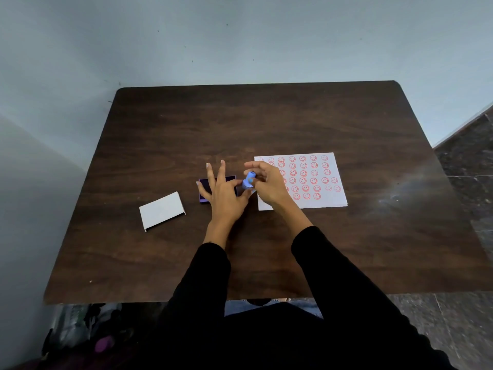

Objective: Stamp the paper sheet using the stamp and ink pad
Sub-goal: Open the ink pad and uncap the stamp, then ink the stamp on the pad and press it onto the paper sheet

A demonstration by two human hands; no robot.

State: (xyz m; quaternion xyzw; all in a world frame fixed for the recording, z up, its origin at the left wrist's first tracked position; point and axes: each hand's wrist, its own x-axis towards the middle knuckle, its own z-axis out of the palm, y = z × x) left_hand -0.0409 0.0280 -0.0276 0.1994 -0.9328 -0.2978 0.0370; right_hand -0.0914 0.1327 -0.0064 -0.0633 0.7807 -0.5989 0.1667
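A white paper sheet [314, 180] lies right of centre on the dark wooden table [266, 124], covered with several rows of red smiley stamps. My right hand [268, 182] grips a small blue stamp [248, 182] over the sheet's left edge. The purple ink pad [204, 194] sits just left of the stamp. My left hand [222, 194] rests flat on the pad with fingers spread, hiding most of it; its thumb reaches toward the stamp's base.
A white lid or card box [162, 210] lies to the left of the ink pad. The table stands against a pale wall; a dark tiled floor [469, 161] shows on the right. Bags [88, 332] lie under the table's near left edge.
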